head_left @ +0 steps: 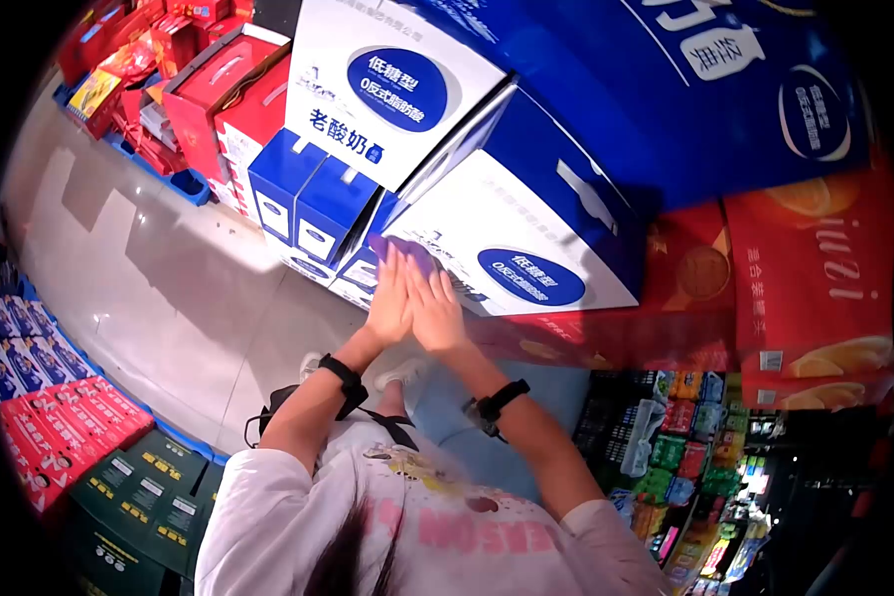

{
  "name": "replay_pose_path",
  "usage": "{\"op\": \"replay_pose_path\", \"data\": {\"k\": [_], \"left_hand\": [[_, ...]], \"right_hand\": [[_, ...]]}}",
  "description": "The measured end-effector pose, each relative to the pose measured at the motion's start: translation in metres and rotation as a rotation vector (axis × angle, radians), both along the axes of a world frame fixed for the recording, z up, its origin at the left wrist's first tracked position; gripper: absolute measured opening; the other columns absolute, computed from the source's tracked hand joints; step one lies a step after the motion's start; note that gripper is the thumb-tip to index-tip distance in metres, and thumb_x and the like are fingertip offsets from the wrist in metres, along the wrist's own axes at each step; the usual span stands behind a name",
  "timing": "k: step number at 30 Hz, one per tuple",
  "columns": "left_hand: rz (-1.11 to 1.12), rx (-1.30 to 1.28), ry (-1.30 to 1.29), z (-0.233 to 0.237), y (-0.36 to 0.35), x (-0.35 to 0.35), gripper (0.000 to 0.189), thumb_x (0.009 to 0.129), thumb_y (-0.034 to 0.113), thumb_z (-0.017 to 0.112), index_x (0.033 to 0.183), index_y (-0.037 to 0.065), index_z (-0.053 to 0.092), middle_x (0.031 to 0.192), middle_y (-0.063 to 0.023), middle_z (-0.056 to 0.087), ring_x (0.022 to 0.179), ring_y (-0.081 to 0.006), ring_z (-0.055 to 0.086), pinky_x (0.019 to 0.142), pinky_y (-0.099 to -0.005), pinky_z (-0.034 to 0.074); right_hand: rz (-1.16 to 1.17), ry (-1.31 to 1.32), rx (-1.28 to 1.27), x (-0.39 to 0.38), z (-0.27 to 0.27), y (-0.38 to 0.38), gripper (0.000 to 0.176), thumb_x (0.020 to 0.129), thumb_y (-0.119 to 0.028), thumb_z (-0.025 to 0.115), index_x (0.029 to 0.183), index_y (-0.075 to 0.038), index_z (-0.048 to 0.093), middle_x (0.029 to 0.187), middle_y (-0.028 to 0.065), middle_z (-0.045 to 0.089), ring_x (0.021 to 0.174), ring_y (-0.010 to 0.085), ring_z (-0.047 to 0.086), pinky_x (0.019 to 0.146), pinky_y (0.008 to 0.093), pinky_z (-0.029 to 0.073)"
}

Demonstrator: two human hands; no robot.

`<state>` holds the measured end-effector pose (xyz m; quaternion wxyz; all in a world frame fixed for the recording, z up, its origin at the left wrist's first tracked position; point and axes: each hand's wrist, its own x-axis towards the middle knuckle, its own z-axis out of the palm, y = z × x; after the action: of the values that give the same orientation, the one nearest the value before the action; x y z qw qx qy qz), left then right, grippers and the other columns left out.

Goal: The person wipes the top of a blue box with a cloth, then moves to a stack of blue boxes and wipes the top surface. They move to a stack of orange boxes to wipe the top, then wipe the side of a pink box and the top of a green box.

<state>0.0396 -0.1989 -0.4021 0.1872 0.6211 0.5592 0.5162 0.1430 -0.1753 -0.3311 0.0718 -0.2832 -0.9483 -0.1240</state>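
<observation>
My left hand [391, 303] and my right hand [434, 308] are close side by side, with fingers stretched forward. A purple cloth [409, 250] shows at the fingertips of both hands, held between them; part of it is hidden by my fingers. Just beyond the cloth stands a white and blue yogurt carton [526, 223], its printed front facing me. Smaller blue and white cartons [313, 199] lie to the left of my hands. Another large yogurt carton [392, 84] rises behind these.
Red gift boxes [233, 84] line the far left of a tiled floor [189, 288]. Red boxes with orange pictures [810, 288] are stacked at the right. Dark green cartons [149, 487] stand at lower left, and a stocked shelf [675, 447] at lower right.
</observation>
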Motion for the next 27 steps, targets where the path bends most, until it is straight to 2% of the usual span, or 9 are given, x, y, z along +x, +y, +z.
{"op": "replay_pose_path", "data": {"k": [5,8,11,15,16,17,21,25,27], "left_hand": [[-0.173,-0.012,0.231,-0.032,-0.003,0.044,0.065,0.083,0.027,0.042,0.129,-0.014,0.022,0.132,-0.0368,0.022,0.128,-0.0493,0.014,0.103,-0.0561,0.014],[-0.358,0.035,0.442,0.006,-0.005,0.056,0.063,0.080,0.025,0.046,0.126,-0.015,0.028,0.129,-0.0357,0.028,0.125,-0.0489,0.021,0.102,-0.0562,0.017],[-0.419,0.206,0.180,0.054,0.006,0.066,0.057,0.076,0.022,0.052,0.122,-0.009,0.038,0.127,-0.0301,0.036,0.119,-0.0474,0.030,0.101,-0.0518,0.024],[-0.447,0.243,0.336,0.074,0.011,0.078,0.058,0.074,0.022,0.054,0.124,-0.005,0.039,0.127,-0.0237,0.038,0.117,-0.0444,0.034,0.099,-0.0499,0.029],[-0.445,0.269,0.358,0.062,0.010,0.081,0.059,0.073,0.022,0.055,0.125,-0.003,0.040,0.128,-0.0202,0.039,0.117,-0.0431,0.035,0.099,-0.0495,0.030],[-0.442,0.295,0.380,0.050,0.009,0.083,0.060,0.072,0.023,0.057,0.125,-0.001,0.041,0.129,-0.0168,0.039,0.116,-0.0417,0.037,0.098,-0.0491,0.032],[-0.514,0.111,0.309,0.015,0.007,0.076,0.063,0.070,0.019,0.059,0.126,0.000,0.040,0.135,-0.0132,0.031,0.120,-0.0413,0.033,0.099,-0.0459,0.032],[-0.474,0.234,0.414,0.062,0.006,0.037,0.056,0.074,0.011,0.053,0.127,-0.001,0.038,0.128,-0.0230,0.039,0.119,-0.0422,0.036,0.100,-0.0418,0.031],[-0.371,0.292,0.526,0.077,0.005,0.016,0.051,0.074,0.016,0.051,0.120,-0.006,0.044,0.127,-0.0207,0.041,0.120,-0.0401,0.035,0.102,-0.0417,0.029]], "right_hand": [[-0.146,0.051,-0.103,0.058,-0.043,-0.013,0.053,0.079,-0.015,0.047,0.128,0.002,0.039,0.139,0.0142,0.031,0.114,0.0349,0.044,0.101,0.0447,0.026],[-0.294,0.096,-0.100,0.087,-0.038,-0.019,0.057,0.077,-0.020,0.053,0.127,0.004,0.037,0.137,0.0196,0.029,0.115,0.0387,0.040,0.101,0.0508,0.023],[-0.313,0.346,-0.021,0.099,0.007,-0.031,0.063,0.075,-0.023,0.057,0.127,0.005,0.035,0.136,0.0233,0.027,0.117,0.0412,0.037,0.100,0.0547,0.021],[-0.465,0.317,0.023,0.118,-0.002,-0.032,0.066,0.074,-0.018,0.058,0.128,0.008,0.030,0.134,0.0282,0.024,0.117,0.0448,0.034,0.094,0.0526,0.029],[-0.572,0.363,-0.213,0.115,-0.004,-0.038,0.065,0.074,-0.013,0.055,0.128,0.010,0.028,0.134,0.0297,0.022,0.115,0.0474,0.034,0.093,0.0515,0.032],[-0.586,0.382,-0.203,0.116,-0.014,-0.042,0.065,0.074,-0.013,0.055,0.128,0.010,0.028,0.134,0.0297,0.022,0.115,0.0474,0.034,0.093,0.0515,0.032],[-0.525,0.431,-0.185,0.101,-0.034,-0.047,0.066,0.075,-0.006,0.052,0.131,0.011,0.022,0.135,0.0304,0.021,0.112,0.0471,0.036,0.095,0.0509,0.030],[-0.406,0.710,-0.289,0.071,-0.026,-0.043,0.067,0.074,-0.005,0.052,0.132,0.011,0.020,0.135,0.0304,0.023,0.116,0.0457,0.035,0.097,0.0509,0.028],[-0.357,0.483,-0.129,0.054,-0.016,-0.038,0.066,0.074,-0.005,0.052,0.130,0.011,0.023,0.134,0.0301,0.026,0.118,0.0435,0.034,0.098,0.0497,0.028]]}}
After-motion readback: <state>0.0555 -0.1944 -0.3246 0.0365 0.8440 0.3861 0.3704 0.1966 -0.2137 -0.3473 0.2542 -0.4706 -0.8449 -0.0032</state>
